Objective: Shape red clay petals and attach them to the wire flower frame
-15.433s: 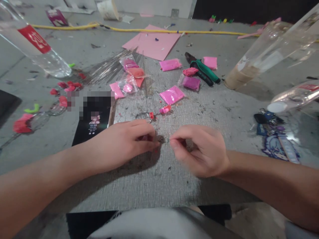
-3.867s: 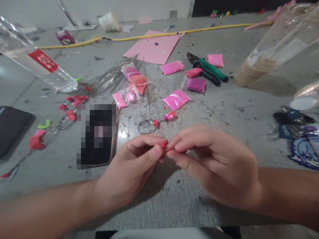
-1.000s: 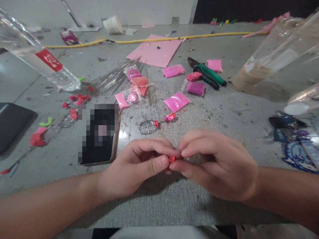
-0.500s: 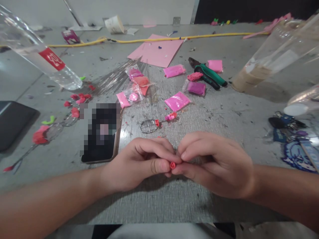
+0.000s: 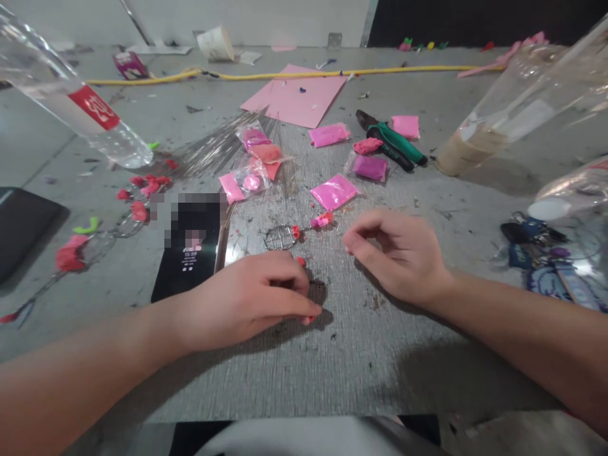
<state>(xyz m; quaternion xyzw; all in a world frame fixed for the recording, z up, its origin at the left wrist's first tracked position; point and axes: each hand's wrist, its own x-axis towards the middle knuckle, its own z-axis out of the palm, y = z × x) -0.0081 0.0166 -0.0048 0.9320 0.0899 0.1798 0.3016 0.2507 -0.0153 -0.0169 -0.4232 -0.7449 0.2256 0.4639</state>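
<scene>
My left hand [image 5: 259, 301] is closed at the fingertips on a small piece of red clay [image 5: 311, 318], low over the table; most of the piece is hidden by the fingers. Another red bit [image 5: 301, 261] shows just beyond that hand. To the right, my right hand [image 5: 399, 253] is curled with thumb and fingertips together, and whatever may be between them is hidden. Beyond and between the hands lies a wire piece with an oval loop [image 5: 280, 237], carrying red and pink clay [image 5: 323, 220] along its stem. A pink clay packet [image 5: 335, 192] lies behind it.
A phone [image 5: 190, 266] lies beside my left forearm. Farther back are green-handled pliers [image 5: 394, 142], thin wires [image 5: 213, 149], pink paper [image 5: 304, 101] and a yellow cable [image 5: 285, 77]. Bottles [image 5: 99, 117] and a cup with brown liquid [image 5: 470, 149] stand at the sides; keys [image 5: 532, 234] lie right.
My hands have parted. The right let go of the red clay piece and moved up and right; the left keeps it, shifted slightly left. The phone screen has lit up.
</scene>
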